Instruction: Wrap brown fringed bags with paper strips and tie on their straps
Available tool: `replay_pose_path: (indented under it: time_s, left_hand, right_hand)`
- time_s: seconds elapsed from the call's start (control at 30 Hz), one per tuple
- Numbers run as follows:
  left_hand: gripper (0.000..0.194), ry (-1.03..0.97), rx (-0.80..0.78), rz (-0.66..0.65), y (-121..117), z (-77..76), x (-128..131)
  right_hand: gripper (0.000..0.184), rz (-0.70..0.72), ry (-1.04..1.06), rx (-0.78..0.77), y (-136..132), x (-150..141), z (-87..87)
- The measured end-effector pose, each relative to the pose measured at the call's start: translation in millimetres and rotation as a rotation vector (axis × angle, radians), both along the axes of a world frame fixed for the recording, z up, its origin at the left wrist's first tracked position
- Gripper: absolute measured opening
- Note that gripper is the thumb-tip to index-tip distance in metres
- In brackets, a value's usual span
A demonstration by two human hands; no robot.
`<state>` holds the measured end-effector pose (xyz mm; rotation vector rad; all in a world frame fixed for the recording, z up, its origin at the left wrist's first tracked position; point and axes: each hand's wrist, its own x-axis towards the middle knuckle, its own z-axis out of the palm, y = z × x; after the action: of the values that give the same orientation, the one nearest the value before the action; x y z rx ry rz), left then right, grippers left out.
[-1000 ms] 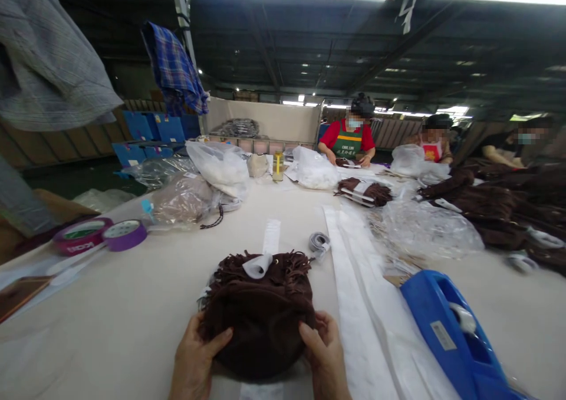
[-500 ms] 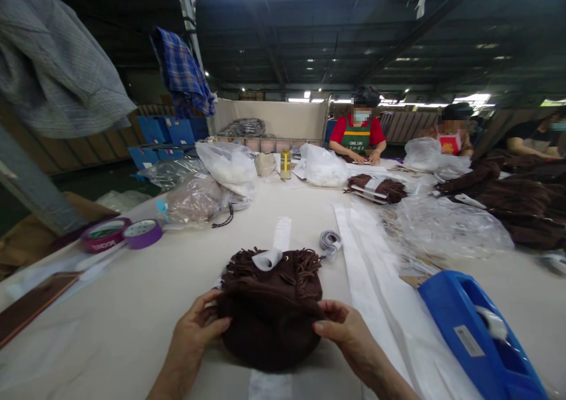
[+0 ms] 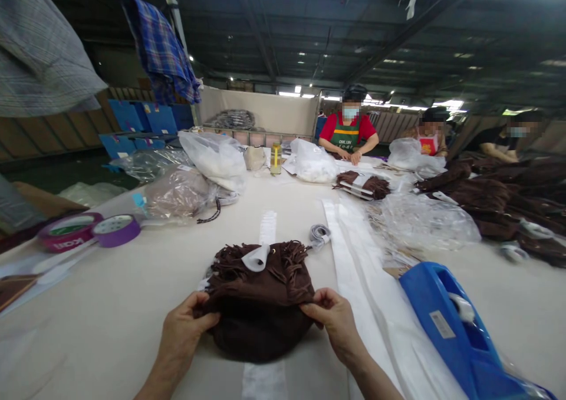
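Clamped on opposite sides of the dark brown fringed bag (image 3: 265, 306), both hands (image 3: 181, 329) (image 3: 336, 323) grip soft, likely light cloth — apt to sag mid-span — near the surface's (image 3: 110, 306) front edge.

I'm in a workshop: aproned co-workers (image 3: 348, 134) at a long shared worktop (image 3: 177, 282), metal beams overhead.

There are two tape rolls (image 3: 116, 231), one blue tape dispenser (image 3: 451, 329), one grey coil (image 3: 319, 235), one bottle (image 3: 275, 159) and one hand-held brown fringed item (image 3: 263, 306). Two plaid garments (image 3: 161, 49) hang; three people (image 3: 348, 130) show clearly, any farther ones too small to count.
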<state>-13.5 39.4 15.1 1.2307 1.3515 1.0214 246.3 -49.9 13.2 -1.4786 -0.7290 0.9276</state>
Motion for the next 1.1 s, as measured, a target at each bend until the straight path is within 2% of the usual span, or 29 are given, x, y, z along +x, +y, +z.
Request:
replay_pose_path:
  time_s: [0.13, 0.27, 0.4, 0.5, 0.57, 0.83, 0.93, 1.03, 1.1]
  left_hand:
    - [0.021, 0.154, 0.110, 0.070, -8, -16.3, -2]
    - [0.021, 0.247, 0.198, 0.112, -15, -18.7, 1]
    - [0.022, 0.253, 0.286, 0.069, -15, -12.5, 3]
    - [0.023, 0.264, 0.272, 0.014, -14, -10.8, 2]
    - [0.026, 0.264, 0.243, -0.009, -13, -11.7, 1]
    - [0.036, 0.253, 0.238, -0.030, -14, -20.8, -7]
    - [0.022, 0.237, 0.271, 0.005, -18, -19.7, -10]
    - [0.035, 0.205, 0.344, -0.108, -20, -18.5, -14]
    - [0.031, 0.259, 0.404, -0.231, -20, -21.0, -17]
  right_hand:
    - [0.027, -0.099, -0.159, 0.028, 1, -7, -12.6]
    - [0.024, -0.139, -0.240, 0.074, 0, -14, -17.7]
    - [0.022, -0.027, -0.197, 0.105, -2, -13, -9.6]
    - [0.027, 0.144, -0.062, 0.132, -3, -7, -0.9]
    - [0.028, 0.203, -0.006, 0.124, -2, -3, 1.2]
    - [0.024, 0.077, -0.058, 0.075, 4, -3, -13.2]
    - [0.025, 0.064, -0.106, 0.066, 3, -5, -9.8]
    - [0.022, 0.092, -0.238, 0.070, 2, -3, -7.1]
    - [0.020, 0.112, -0.310, 0.067, 1, -1, -8.6]
